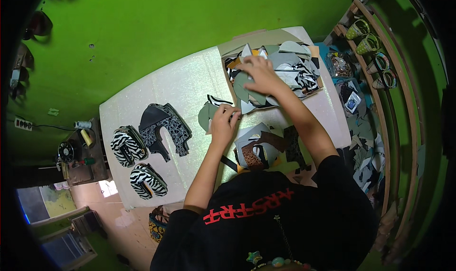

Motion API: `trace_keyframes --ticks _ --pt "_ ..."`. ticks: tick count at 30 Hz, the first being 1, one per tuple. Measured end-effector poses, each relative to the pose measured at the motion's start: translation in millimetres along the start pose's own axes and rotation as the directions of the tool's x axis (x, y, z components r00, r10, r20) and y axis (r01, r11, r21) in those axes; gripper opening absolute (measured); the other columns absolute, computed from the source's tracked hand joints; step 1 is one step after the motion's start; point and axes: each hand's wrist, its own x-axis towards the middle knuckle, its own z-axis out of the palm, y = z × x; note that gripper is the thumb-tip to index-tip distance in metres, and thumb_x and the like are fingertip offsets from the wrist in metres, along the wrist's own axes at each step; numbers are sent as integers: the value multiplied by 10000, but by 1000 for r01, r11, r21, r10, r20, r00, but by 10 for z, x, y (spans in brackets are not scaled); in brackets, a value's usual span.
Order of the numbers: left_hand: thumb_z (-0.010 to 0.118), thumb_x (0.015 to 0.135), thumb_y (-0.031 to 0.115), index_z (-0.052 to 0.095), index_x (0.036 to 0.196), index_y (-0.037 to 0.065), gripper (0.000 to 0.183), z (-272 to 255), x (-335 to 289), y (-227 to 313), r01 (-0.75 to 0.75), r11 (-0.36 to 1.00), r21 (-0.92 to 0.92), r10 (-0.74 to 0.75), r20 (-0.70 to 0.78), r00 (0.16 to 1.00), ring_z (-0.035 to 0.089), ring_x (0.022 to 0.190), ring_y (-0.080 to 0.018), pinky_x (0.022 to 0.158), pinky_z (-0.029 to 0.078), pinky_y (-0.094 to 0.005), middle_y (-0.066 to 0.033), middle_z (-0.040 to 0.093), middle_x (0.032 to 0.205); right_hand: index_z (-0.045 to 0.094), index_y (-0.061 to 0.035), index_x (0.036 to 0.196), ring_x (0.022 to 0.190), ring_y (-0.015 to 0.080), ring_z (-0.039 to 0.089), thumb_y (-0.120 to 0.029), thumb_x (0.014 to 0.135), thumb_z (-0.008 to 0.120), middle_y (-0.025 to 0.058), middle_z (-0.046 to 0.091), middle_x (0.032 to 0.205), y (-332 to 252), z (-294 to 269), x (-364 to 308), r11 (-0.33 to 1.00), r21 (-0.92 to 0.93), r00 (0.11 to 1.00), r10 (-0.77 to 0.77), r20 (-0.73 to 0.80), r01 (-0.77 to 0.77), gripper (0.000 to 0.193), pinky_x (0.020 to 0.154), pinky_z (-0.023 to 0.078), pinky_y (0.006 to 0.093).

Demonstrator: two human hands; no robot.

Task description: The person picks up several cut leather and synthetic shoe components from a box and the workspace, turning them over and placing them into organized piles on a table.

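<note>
**Partly stacked at left, plenty loose in the box**

Reaching with the right hand (pixel 260 75) over the loose cut pieces (pixel 287 61) in a box (pixel 230 84), far and right on the pale table (pixel 185 81); fingers spread apart, apparently with nothing between. Resting the left hand (pixel 224 123) just off the box's near-left corner, against an olive piece (pixel 204 115); cannot tell whether pinching it. Just beyond it, a zebra-striped strip (pixel 219 100).

Seemingly done at left: a dark patterned stack (pixel 176 127), a farther zebra-striped stack (pixel 126 146) and a nearer zebra-striped stack (pixel 147 180). Looking far from finished, judging by the full, jumbled box.

Near, between the forearms, a mixed pile (pixel 259 145), partly hidden by the body. Likely to hinder: pieces overlapping in the box, and that pile crowding the near edge. Farther right, beyond the table, more scraps (pixel 365 133).
</note>
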Motion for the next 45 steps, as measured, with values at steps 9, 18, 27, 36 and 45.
trace_keyframes --ticks 9,18,27,36,45 --pt "625 796 56 633 827 -9 72 -50 79 9 21 999 -46 -27 -130 991 558 625 -185 585 446 -281 -102 596 791 557 -217 1127 1147 322 383 -237 463 821 93 488 1151 -3 293 -61 978 -201 988 -20 156 51 716 988 230 566" --pt "624 813 97 637 831 2 98 -131 161 -65 102 993 -61 -113 -222 968 585 620 -182 580 452 -264 -97 617 725 569 -145 1063 1058 289 436 -225 543 766 103 533 1012 -6 241 -130 969 -214 992 117 -36 -122 562 967 274 540" --pt "618 837 136 636 858 8 131 -110 431 -4 185 960 -212 -228 -199 953 590 628 -111 558 442 -243 -81 657 732 512 -152 1172 1110 305 414 -265 497 827 117 475 1130 172 29 -193 986 -120 960 80 -270 -116 753 986 254 552" --pt "613 841 125 634 875 -3 134 -62 820 156 29 981 -193 -76 -240 968 608 702 -111 598 454 -232 -72 654 749 500 -184 1220 1197 313 385 -282 497 809 112 468 1235 53 82 -181 964 -257 994 -50 96 73 793 1009 179 613" --pt "638 765 115 657 902 17 170 -56 787 -51 -26 994 106 22 39 999 554 675 -197 639 453 -312 -112 652 774 619 26 899 831 403 573 -231 813 568 233 619 853 495 -182 4 943 332 1000 1 -20 5 275 759 452 412"
